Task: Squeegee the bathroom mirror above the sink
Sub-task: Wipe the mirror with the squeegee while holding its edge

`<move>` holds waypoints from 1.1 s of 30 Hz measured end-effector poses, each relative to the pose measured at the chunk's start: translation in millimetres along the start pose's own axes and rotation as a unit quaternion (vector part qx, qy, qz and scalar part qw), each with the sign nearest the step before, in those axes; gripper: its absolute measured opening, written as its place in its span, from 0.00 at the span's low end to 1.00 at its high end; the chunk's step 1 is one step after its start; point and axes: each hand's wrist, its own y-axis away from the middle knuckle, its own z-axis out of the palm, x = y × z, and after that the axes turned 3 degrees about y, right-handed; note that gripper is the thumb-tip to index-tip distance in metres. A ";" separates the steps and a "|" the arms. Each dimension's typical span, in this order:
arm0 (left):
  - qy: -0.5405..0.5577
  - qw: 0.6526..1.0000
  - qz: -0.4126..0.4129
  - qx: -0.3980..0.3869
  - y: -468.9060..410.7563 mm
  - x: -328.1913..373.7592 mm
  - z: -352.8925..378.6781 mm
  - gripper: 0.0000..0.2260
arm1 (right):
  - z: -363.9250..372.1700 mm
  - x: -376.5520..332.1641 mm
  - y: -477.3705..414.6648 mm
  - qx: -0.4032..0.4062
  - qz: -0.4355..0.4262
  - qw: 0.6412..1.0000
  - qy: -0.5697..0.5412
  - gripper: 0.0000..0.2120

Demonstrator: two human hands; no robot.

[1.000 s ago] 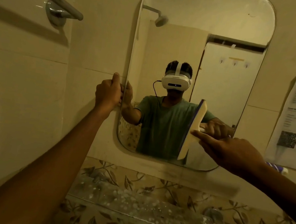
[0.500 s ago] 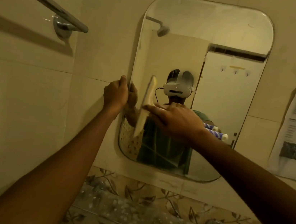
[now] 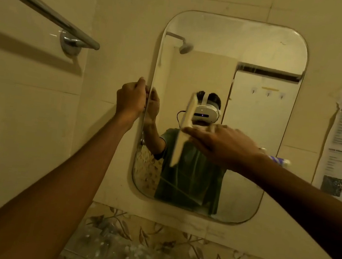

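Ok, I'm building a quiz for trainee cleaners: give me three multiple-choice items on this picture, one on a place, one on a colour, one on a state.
1. The left hand grips the mirror at its: A top edge; B left edge; C bottom edge.
2. The squeegee blade is: A black; B red; C cream.
3. The right hand holds the blade: A near upright; B level; C behind the person's back.
Answers: 1 B, its fingers curl round the left rim. 2 C, it shows pale cream before the darker reflection. 3 A, the blade runs top to bottom over the mirror's middle.
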 end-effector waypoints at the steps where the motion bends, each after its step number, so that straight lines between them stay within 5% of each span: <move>1: -0.003 1.000 -0.002 0.001 -3.0 4.3 2.4 0.20 | -1.9 -5.5 -19.6 0.013 0.001 1.000 -0.007 0.25; 7: -0.028 1.000 -0.001 -0.004 -12.9 4.7 6.9 0.21 | -12.4 -9.0 -76.5 0.049 0.016 0.999 0.004 0.23; 18: -0.050 0.998 -0.009 -0.041 -19.9 14.6 -1.7 0.17 | -26.5 80.7 41.2 0.033 0.088 0.996 -0.010 0.24; 33: 0.013 1.000 -0.004 -0.015 -49.4 58.3 9.9 0.19 | -74.0 59.4 -96.7 0.051 0.014 0.999 -0.005 0.21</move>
